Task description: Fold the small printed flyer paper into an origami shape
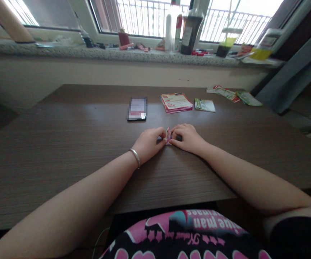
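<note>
Between both hands, just above the brown tabletop (85, 151), is a small folded piece of pink and purple printed paper (168, 136). My left hand (150, 141), with a silver bangle at the wrist, pinches its left side between thumb and fingers. From the other side my right hand (186, 137) pinches it with thumb and forefinger, the other fingers curled. The fingertips cover parts of the paper, so its full shape is hidden. Beyond my left hand lies a phone (137, 108) with a blurred screen.
Behind the hands lie a stack of red-edged printed cards (176, 102) and a smaller stack of green-white cards (204, 105). Loose paper strips (227, 93) are at the far right. Bottles, including a dark one (191, 32), and small clutter line the granite windowsill (63, 50).
</note>
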A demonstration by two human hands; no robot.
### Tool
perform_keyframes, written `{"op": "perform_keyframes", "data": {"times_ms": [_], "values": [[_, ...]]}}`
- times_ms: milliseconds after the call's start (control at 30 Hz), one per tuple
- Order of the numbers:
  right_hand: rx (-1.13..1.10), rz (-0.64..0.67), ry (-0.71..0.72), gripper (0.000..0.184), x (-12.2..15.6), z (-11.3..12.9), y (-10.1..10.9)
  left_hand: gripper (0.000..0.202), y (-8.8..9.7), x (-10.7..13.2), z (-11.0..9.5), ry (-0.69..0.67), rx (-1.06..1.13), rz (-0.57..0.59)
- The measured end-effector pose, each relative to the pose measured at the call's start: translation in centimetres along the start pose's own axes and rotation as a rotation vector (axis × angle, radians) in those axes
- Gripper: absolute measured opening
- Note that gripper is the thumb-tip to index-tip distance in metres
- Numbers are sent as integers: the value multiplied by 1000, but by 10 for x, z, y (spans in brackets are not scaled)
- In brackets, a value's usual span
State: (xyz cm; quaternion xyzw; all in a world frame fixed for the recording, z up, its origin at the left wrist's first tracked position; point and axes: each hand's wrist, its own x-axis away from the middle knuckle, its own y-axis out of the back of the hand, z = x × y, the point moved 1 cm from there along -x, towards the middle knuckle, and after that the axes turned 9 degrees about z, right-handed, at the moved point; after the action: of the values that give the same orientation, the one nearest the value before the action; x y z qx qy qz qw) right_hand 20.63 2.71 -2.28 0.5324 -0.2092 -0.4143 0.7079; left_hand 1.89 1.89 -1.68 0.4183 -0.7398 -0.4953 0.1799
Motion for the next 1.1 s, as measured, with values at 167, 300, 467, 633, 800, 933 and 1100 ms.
{"op": "perform_keyframes", "data": {"times_ms": [167,300,467,633,800,933,1100], "values": [[-68,4,10,17,-2,-3,-2,20,4,4,-4,-64,-213,4],[-65,-21,-28,18,0,-1,-1,27,5,5,-4,-83,-298,17],[-14,-37,-4,20,6,9,3,30,5,4,-3,-100,-337,28],[48,-24,17,20,9,13,5,29,3,5,0,-125,-286,34],[77,-17,23,21,9,13,5,25,2,4,3,-177,-207,4],[61,-26,20,20,9,12,4,25,0,3,4,-206,-186,39],[62,-24,-16,24,8,11,2,20,-1,3,6,-63,-215,31]]}}
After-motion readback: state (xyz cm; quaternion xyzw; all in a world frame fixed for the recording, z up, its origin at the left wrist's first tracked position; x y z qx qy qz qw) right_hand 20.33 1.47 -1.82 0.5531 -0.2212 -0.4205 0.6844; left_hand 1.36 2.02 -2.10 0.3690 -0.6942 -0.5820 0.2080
